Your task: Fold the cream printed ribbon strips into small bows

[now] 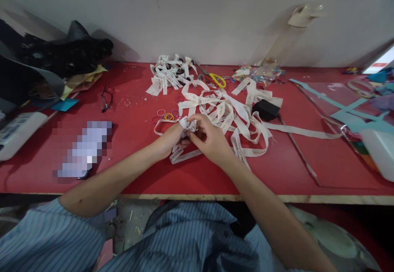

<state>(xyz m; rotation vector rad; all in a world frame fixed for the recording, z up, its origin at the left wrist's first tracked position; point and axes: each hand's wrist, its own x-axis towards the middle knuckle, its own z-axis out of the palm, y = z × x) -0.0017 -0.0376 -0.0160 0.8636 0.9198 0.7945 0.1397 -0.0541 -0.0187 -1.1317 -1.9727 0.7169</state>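
Note:
White printed ribbon (188,126) is bunched between my two hands above the red table. My left hand (172,139) is closed around the bunch from the left, its fingers partly hidden by the folds. From the right, my right hand (209,137) pinches the same ribbon with thumb and forefinger. A loose length hangs below the hands, and another loops out to the left. Just behind my left hand lie several coloured elastic bands (168,116). A tangled heap of printed ribbon (226,111) spreads behind and right of my right hand.
Gathered ribbon pieces (172,74) lie at the back beside yellow-handled scissors (218,80). A black block (266,109) rests right of the heap. A blurred-out phone-like object (88,148) and eyeglasses (106,99) are on the left. Blue strips (347,109) lie right.

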